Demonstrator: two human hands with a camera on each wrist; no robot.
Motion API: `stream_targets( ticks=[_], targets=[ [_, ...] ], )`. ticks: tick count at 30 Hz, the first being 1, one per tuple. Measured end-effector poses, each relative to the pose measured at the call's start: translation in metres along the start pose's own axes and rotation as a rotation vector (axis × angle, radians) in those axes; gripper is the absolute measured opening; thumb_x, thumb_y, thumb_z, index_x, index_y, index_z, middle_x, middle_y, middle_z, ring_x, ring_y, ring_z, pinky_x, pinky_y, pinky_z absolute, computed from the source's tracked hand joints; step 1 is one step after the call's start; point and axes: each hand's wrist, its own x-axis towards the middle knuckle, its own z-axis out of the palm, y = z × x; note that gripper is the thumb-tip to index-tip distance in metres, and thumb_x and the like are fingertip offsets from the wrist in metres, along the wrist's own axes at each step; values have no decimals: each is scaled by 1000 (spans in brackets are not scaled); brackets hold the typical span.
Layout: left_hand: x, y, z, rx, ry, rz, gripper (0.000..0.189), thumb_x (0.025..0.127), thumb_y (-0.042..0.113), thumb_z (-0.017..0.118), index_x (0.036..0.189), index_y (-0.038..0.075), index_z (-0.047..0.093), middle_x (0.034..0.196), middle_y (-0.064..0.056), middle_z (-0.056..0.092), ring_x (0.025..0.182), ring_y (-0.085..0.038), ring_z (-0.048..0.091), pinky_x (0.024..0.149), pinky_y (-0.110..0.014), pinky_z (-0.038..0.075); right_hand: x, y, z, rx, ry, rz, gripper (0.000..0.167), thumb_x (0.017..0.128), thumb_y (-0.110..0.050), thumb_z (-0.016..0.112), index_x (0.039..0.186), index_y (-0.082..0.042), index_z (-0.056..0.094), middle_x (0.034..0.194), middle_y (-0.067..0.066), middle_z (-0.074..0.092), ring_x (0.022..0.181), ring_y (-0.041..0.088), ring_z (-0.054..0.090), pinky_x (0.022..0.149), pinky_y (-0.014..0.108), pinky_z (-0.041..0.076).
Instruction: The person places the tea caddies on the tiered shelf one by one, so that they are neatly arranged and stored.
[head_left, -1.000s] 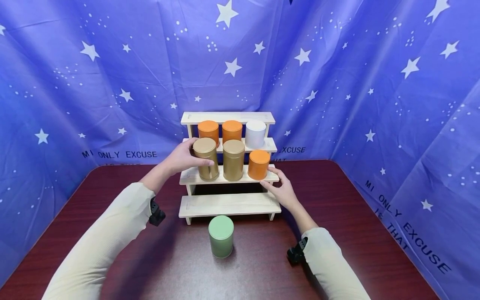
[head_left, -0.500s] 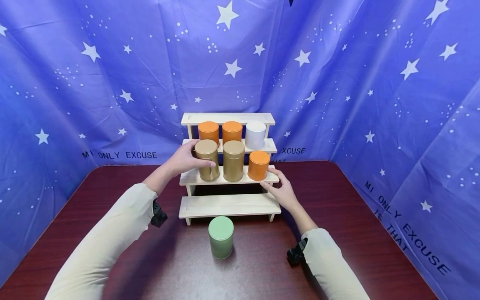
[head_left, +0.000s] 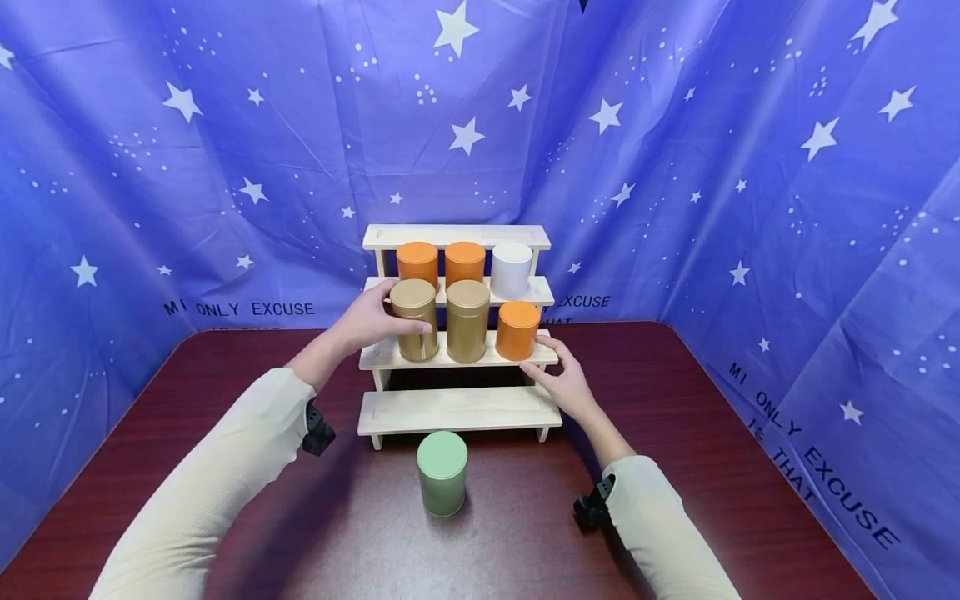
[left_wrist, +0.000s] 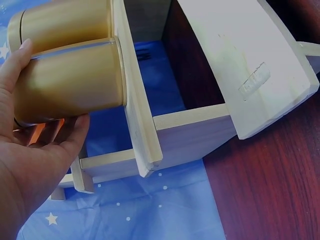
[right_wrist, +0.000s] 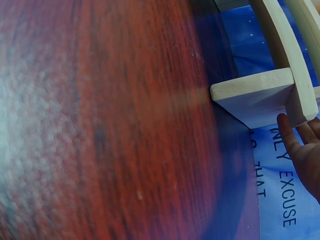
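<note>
My left hand (head_left: 365,317) grips the left gold canister (head_left: 413,305), thumb across its front and fingers behind. In the left wrist view this canister (left_wrist: 75,82) has its base against the shelf board. A second gold canister (head_left: 467,321) stands close to its right. At the same tier's right end stands a short orange canister (head_left: 517,330). My right hand (head_left: 564,382) holds that end of the wooden shelf (head_left: 457,410), thumb at the front edge and fingers up by the orange canister. In the right wrist view its fingertips (right_wrist: 283,121) meet the board's end.
On the tier behind stand two orange canisters (head_left: 464,261) and a white canister (head_left: 512,268). A green canister (head_left: 442,473) stands on the dark red table (head_left: 337,517) before the shelf. Blue star-patterned cloth (head_left: 480,167) hangs behind and at both sides.
My left hand and the left gold canister have shifted very slightly right and down since a second ago. My right hand and the other canisters stay in place.
</note>
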Motion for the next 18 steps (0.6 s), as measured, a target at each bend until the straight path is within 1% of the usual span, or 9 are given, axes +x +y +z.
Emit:
stream_targets(
  ticks=[6,10,14,18],
  targets=[
    [-2,-1,4,-9,41,7,82,69,30,84,133,6,38,124,-15,56,115,-30,54,101,-43,45,0,0,0,-5,1,2,56,83,-12,71,132,-2,47,139,21,45,132,31,36,113,47,26],
    [-3,-2,7,-1,67,14,83,69,32,84,132,6,38,124,-14,55,116,-29,54,102,-43,45,0,0,0,-5,1,5,55,83,-11,71,132,-2,47,138,20,46,131,31,37,112,46,28],
    [-4,-4,7,4,72,20,83,69,34,83,133,7,38,125,-14,55,116,-30,53,102,-44,44,0,0,0,5,3,5,55,82,-11,71,131,-2,48,138,20,47,129,30,39,111,44,30],
    [-6,-4,7,6,73,31,81,69,32,83,133,7,39,125,-15,55,115,-31,53,101,-45,45,0,0,0,7,2,1,56,83,-11,71,132,-2,47,138,20,47,129,31,39,111,46,30]
  ],
)
